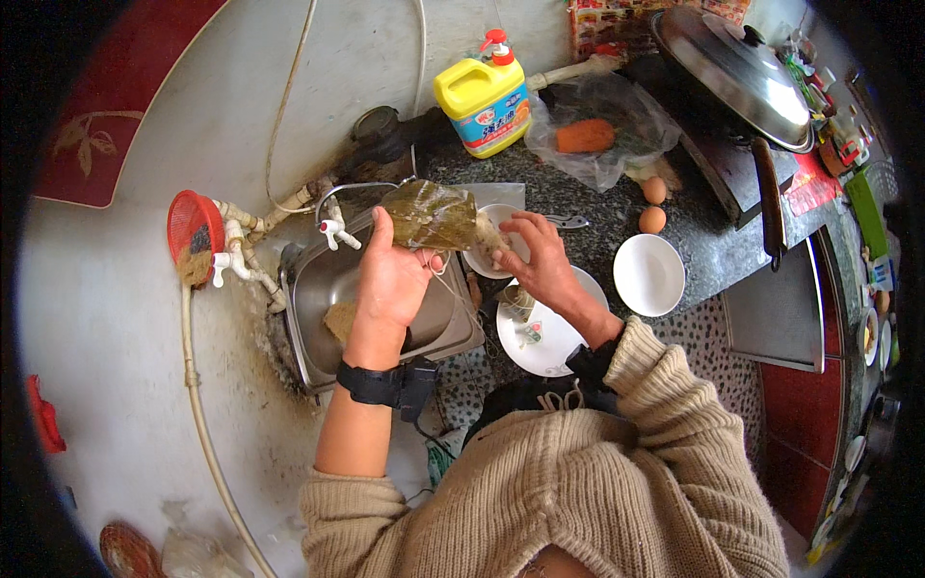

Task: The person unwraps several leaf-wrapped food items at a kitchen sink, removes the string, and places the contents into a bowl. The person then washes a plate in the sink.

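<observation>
My left hand [396,278] holds up a large leaf-wrapped bundle [426,215], open at its right end, above the edge of the steel sink. Pale grain-like filling [488,235] shows at that end, and the fingertips of my right hand [538,253] touch it. Beneath the filling is a white bowl [483,266], partly hidden. A thin string [459,298] hangs from my left fingers. Nearer to me, a white plate [549,354] bears a smaller leaf-wrapped bundle [518,300] and a small printed piece, partly under my right forearm.
The sink [376,278] lies left, with white taps [336,233] behind. A yellow detergent jug [484,108], bagged carrot [584,136], two eggs [652,219] and an empty white bowl [649,276] stand on the counter. A lidded wok [737,79] has its handle towards me.
</observation>
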The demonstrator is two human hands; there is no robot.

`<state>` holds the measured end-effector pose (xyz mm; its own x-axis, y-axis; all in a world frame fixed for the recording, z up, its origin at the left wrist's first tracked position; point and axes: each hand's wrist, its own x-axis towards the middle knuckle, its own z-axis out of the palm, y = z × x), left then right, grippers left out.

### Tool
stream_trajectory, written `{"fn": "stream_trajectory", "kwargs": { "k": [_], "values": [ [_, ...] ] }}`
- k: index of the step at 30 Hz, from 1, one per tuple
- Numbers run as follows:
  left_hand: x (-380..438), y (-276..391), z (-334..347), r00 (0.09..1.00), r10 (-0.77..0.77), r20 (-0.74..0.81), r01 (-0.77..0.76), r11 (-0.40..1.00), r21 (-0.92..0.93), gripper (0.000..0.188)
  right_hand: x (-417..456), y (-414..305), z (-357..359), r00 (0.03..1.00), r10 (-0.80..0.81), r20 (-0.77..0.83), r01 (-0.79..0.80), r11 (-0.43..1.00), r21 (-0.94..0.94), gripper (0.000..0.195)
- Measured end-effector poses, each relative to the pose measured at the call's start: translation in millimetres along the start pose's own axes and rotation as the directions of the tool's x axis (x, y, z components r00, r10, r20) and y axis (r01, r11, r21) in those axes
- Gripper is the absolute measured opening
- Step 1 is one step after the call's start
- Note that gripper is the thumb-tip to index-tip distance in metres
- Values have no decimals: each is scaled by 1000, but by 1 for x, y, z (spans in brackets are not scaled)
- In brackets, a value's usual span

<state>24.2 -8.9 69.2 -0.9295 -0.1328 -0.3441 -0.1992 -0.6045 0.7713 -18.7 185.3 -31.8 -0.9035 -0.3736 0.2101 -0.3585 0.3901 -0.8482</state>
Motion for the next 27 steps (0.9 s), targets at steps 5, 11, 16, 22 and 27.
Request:
{"fn": "stream_trajectory", "kwargs": {
  "k": [5, 11, 16, 22, 27],
  "values": [
    [-7, 10, -19, 987, -29, 158, 49, 991, -125, 51, 4, -14, -3, 999, 22, 48, -35, 952, 304, 36],
    [-30, 18, -22, 991, -23, 131, 49, 978, -204, 54, 8, -50, -26, 860, 204, 468, -508, 437, 742, 33],
    [-55, 24, -27, 978, -5, 210, 48, 978, -201, 56, -7, -74, -40, 835, -19, 549, -529, 246, 813, 36],
    [-124, 40, 17, 996, 86, 23, -72, 930, -360, 59, -37, -133, -82, 814, -279, 510, -385, 399, 832, 29],
    [-186, 43, 37, 790, 351, 502, -212, 926, -313, 48, -55, -180, -103, 587, -782, 208, 22, 272, 962, 31]
  ]
}}
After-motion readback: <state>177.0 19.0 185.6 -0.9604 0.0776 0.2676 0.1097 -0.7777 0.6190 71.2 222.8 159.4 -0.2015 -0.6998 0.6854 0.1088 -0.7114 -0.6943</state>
